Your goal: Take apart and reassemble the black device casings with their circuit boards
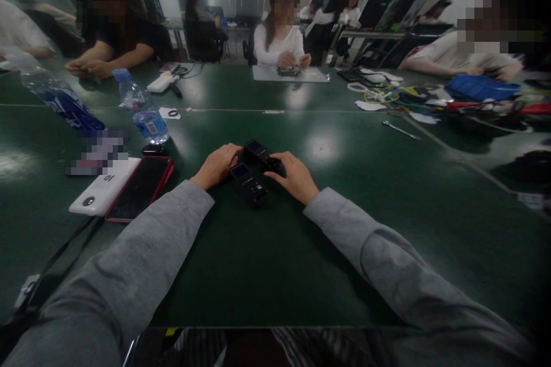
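Two small black devices with dark screens are at the middle of the green table (275,264). The farther device (259,152) lies between my two hands, slanting down to the right. My left hand (218,165) has its fingers curled at that device's left end. At its right end, the thumb and fingers of my right hand (295,175) close round the edge. The nearer device (248,184) lies just below, its upper left corner close to my left thumb. Whether my left fingers press on the farther device is hard to make out.
A red-edged phone (140,189), a white power bank (105,186), a black case (154,150) and water bottles (148,117) stand or lie at the left. A wrench (401,130) and tangled cables (387,92) lie right. Several people sit around.
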Available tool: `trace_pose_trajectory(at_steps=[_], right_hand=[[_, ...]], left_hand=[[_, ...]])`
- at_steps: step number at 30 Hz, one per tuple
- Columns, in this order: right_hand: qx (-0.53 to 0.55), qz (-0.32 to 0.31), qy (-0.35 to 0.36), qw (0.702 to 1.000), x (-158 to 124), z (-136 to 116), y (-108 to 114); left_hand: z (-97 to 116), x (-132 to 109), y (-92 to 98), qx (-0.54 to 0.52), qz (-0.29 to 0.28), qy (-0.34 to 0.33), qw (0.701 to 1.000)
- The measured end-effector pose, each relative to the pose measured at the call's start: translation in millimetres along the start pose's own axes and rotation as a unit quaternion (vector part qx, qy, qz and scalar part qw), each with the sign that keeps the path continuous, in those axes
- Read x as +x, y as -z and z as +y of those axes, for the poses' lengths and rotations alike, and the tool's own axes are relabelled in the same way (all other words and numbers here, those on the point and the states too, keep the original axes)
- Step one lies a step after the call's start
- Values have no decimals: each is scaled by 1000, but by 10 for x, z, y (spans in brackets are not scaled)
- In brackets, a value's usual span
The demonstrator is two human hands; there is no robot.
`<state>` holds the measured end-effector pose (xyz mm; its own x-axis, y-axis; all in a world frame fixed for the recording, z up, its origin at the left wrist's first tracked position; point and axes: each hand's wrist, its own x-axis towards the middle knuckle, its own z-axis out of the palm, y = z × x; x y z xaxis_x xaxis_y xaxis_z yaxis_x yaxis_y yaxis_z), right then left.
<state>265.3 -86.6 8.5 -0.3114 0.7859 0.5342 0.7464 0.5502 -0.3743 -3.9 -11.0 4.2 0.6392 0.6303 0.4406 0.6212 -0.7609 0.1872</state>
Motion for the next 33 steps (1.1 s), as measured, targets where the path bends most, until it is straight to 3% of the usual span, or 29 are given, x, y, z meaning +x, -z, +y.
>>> trace_pose_trajectory(at_steps=[5, 9, 12, 16, 19, 22, 33], right_hand=[[14, 140, -27, 990, -12, -4, 25], [-4, 188, -37, 981, -35, -18, 63], [-24, 144, 20, 989, -65, -175, 99], [-42, -25, 120, 992, -114, -462, 97], [-31, -97, 99, 990, -132, -543, 59], [-20, -112, 70, 991, -133, -508, 33], [-39, -124, 92, 987, -131, -510, 23]], left_hand=[[13, -2, 13, 1, 4, 8, 1000], [7, -2, 6, 6, 0, 18, 1000], [-6, 4, -11, 9, -7, 17, 1000], [-24, 3, -35, 9, 0, 4, 1000], [-25, -3, -33, 12, 3, -7, 1000], [-14, -5, -14, 9, 5, -20, 1000], [-3, -6, 22, -27, 7, 0, 1000]])
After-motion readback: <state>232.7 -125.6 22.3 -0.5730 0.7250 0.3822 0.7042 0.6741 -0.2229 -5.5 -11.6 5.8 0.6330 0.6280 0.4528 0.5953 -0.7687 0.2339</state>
